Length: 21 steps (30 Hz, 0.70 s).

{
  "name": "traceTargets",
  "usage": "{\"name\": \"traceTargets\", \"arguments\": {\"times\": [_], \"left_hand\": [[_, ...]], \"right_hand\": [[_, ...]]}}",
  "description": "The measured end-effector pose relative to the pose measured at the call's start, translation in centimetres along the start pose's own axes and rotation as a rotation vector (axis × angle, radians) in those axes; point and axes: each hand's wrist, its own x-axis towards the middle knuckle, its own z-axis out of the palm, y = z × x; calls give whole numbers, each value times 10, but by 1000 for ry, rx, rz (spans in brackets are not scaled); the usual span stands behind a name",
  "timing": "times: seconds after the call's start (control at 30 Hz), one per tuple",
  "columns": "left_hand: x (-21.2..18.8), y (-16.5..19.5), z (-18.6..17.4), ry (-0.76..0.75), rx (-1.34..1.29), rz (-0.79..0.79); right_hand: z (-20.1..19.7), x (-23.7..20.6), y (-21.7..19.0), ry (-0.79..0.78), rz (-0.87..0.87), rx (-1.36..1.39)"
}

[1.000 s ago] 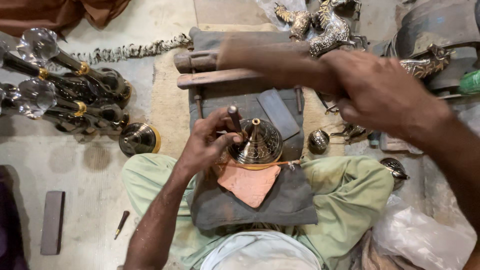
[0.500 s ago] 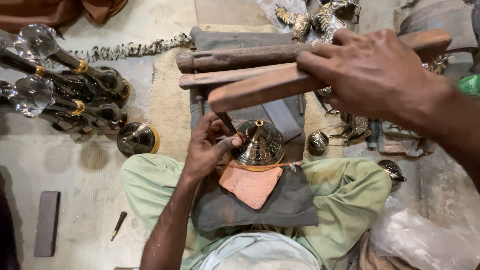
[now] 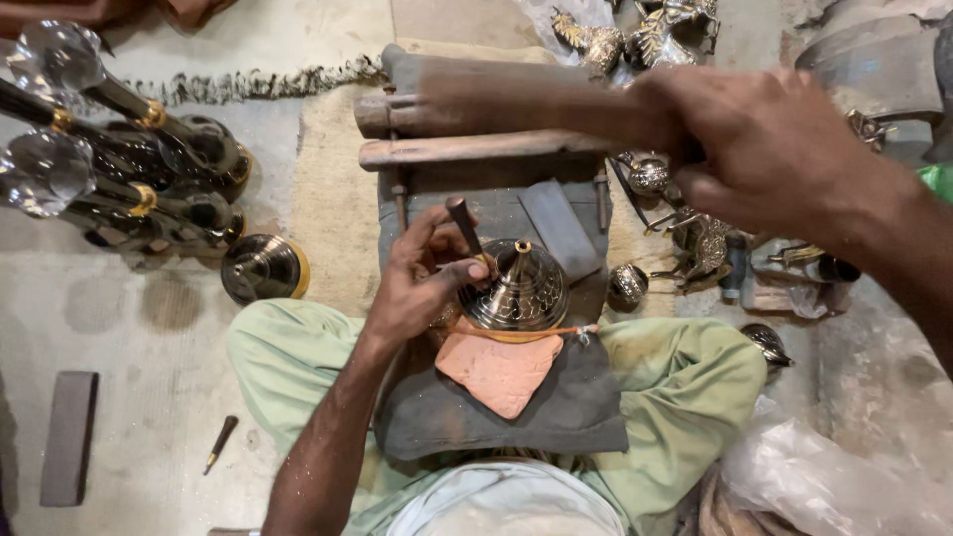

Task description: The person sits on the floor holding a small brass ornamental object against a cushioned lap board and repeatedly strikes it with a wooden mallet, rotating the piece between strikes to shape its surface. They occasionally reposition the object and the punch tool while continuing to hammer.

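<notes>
Head view: left hand (image 3: 422,283) pinches a thin punch (image 3: 465,226) w/ wooden top against the shiny engraved brass cone (image 3: 516,290), frame centre, above a terracotta-coloured pad (image 3: 496,369). Right hand (image 3: 764,149), upper right, gripped round a blurred wooden mallet (image 3: 516,99).

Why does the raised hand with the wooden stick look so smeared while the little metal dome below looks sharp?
In the head view, the right hand and its wooden mallet are streaked by motion blur and sit close to the lens; the left hand and the brass dome are crisp. Light is soft and even, with bright glints on the glass knobs and faint shadows on the floor.
</notes>
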Motion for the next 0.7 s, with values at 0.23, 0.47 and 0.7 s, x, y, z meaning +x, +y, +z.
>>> {"name": "traceTargets", "arguments": {"times": [0.23,0.47,0.7], "left_hand": [[13,12,-12,-213,146,28],[39,32,-19,-503,349,268],[37,45,-21,-589,362,233]], "right_hand": [[28,-30,8,189,-60,-79],[72,-59,13,484,-58,-48],[114,-69,14,708,58,314]]}}
